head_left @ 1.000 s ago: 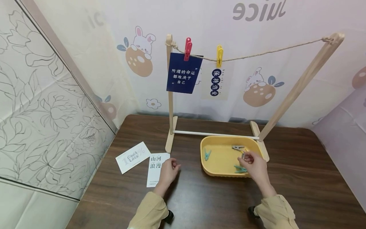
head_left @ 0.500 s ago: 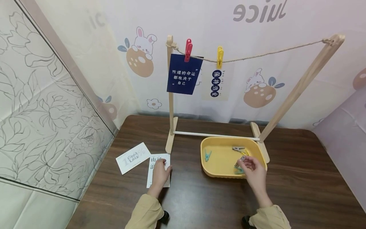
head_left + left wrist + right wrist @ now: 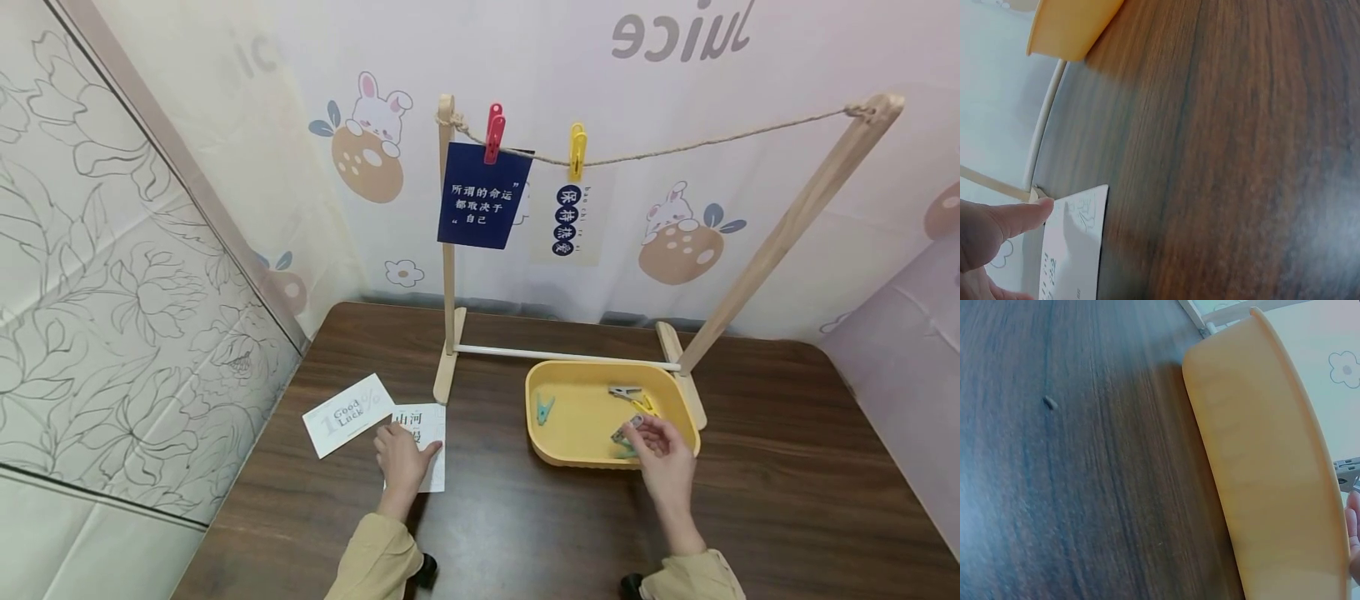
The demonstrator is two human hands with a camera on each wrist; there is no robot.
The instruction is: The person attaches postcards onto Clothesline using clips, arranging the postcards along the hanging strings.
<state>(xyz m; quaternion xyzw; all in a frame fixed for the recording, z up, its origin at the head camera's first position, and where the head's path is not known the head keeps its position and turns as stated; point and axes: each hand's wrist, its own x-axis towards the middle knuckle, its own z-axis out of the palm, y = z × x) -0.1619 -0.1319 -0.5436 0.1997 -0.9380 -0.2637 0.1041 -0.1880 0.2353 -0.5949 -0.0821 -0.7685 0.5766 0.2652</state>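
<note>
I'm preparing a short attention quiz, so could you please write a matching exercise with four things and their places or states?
Things
1. Navy card
2. Good Luck card
3. Left hand
4. Right hand

Places or states
A. Pinching a gray clothespin
B. Lying on the tabletop
C. Clipped by the red clothespin
D. Partly covering a white Chinese-character card

Pairs: 1-C; 2-B; 3-D; 4-A

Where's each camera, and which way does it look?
Head: worn on the head, facing forward and down at the yellow tub; left hand, right hand and sleeves show.
Left wrist: worn there, facing the table and a white card; part of that hand shows.
Right wrist: worn there, facing the table and tub; some of that hand shows.
Both wrist views share the tub.
</note>
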